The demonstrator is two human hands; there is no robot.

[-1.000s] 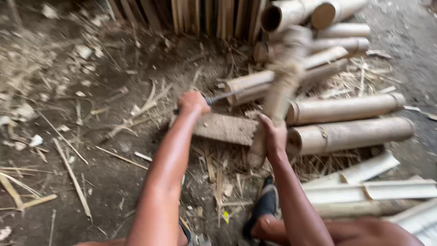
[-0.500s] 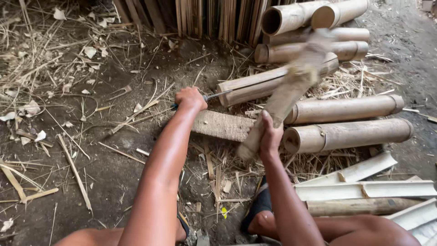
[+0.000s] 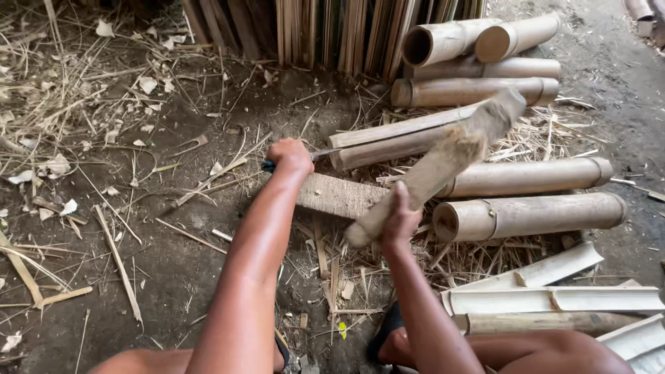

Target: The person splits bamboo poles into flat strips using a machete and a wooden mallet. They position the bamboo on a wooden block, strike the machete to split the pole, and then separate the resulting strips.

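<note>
My left hand (image 3: 291, 155) grips the dark handle of a knife (image 3: 325, 155) whose blade is set into the end of a bamboo length (image 3: 395, 138) lying on the ground. My right hand (image 3: 400, 220) holds a rough wooden club (image 3: 443, 159) by its lower end; the club slants up to the right, its top blurred, above the bamboo. A flat wooden board (image 3: 339, 195) lies under my forearms, between the two hands.
Whole bamboo tubes (image 3: 533, 215) are stacked to the right and at the back (image 3: 478, 41). Split bamboo halves (image 3: 554, 299) lie by my right leg. Upright slats (image 3: 332, 34) stand behind. Dirt ground with dry chips and splinters (image 3: 118, 256) spreads left.
The club has swung from nearly upright over the pile to a lower slant toward the right. My left hand has stayed on the knife at the bamboo's end.
</note>
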